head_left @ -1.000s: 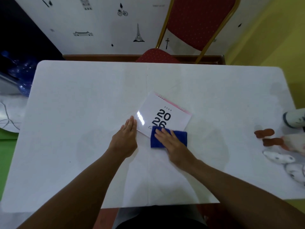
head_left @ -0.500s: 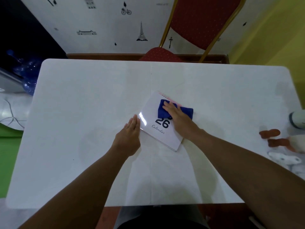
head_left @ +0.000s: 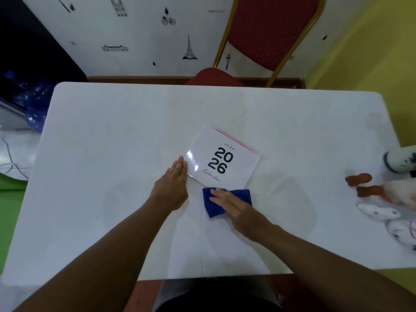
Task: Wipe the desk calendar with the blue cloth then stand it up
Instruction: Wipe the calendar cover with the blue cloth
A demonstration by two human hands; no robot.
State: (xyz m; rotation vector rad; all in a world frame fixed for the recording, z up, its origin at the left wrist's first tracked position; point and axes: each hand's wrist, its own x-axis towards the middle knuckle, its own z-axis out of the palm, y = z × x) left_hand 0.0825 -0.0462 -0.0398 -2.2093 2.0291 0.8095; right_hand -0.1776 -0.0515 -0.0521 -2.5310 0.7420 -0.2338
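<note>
The white desk calendar (head_left: pixel 238 154), printed "2026 Calendar" with a pink spiral edge, lies flat and turned at an angle in the middle of the white table (head_left: pixel 112 131). My left hand (head_left: pixel 172 188) rests flat on the table with its fingertips against the calendar's left edge. My right hand (head_left: pixel 234 208) presses flat on the folded blue cloth (head_left: pixel 211 210), which sits on the table at the calendar's near edge, just overlapping its lower corner.
Plush toys (head_left: pixel 387 199) with orange feet lie at the table's right edge. A red chair (head_left: pixel 265 30) with a gold frame stands behind the far edge. Blue plastic bottles (head_left: pixel 31 102) and a cable are off the left side.
My right hand has dragged the blue cloth from the calendar's upper part down toward me, off its near edge. The whole "2026 Calendar" print now shows. My left hand stays at the left edge.
</note>
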